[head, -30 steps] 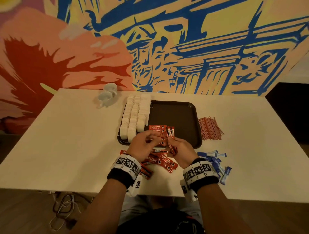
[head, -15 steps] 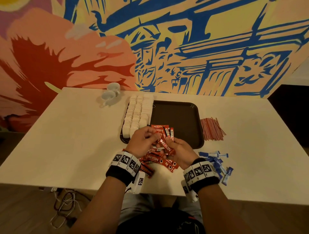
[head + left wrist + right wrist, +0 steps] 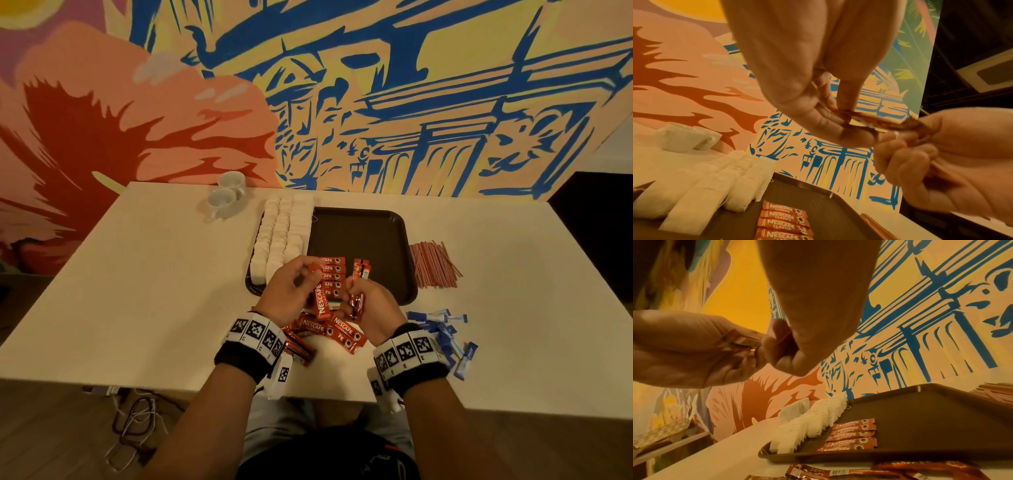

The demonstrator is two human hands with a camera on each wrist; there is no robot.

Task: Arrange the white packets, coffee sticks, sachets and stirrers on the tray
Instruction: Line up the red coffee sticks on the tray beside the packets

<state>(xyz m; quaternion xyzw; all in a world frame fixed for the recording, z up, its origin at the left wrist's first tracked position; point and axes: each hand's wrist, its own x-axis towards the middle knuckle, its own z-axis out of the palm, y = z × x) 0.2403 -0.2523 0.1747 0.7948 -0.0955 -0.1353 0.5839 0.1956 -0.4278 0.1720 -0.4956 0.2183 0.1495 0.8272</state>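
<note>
A dark brown tray (image 3: 363, 236) holds rows of white packets (image 3: 281, 233) on its left side and a column of red coffee sticks (image 3: 331, 272) at its near edge. My left hand (image 3: 308, 277) pinches one red coffee stick (image 3: 321, 303) lengthwise over that edge. In the left wrist view the stick (image 3: 869, 120) sits between thumb and fingers. My right hand (image 3: 356, 294) grips a small bundle of coffee sticks (image 3: 361, 272) beside it. Loose coffee sticks (image 3: 329, 332) lie on the table under my hands. Blue sachets (image 3: 442, 332) and red stirrers (image 3: 433, 263) lie right of the tray.
Two white cups (image 3: 226, 195) stand on the white table (image 3: 137, 291) at the back left, near the painted wall. The tray's right half (image 3: 376, 246) is bare. Cables lie on the floor below the table's near edge.
My left hand has drawn one coffee stick out from the right hand's bundle and now holds it lengthwise between the hands. Both hands rose slightly from the tray's near edge.
</note>
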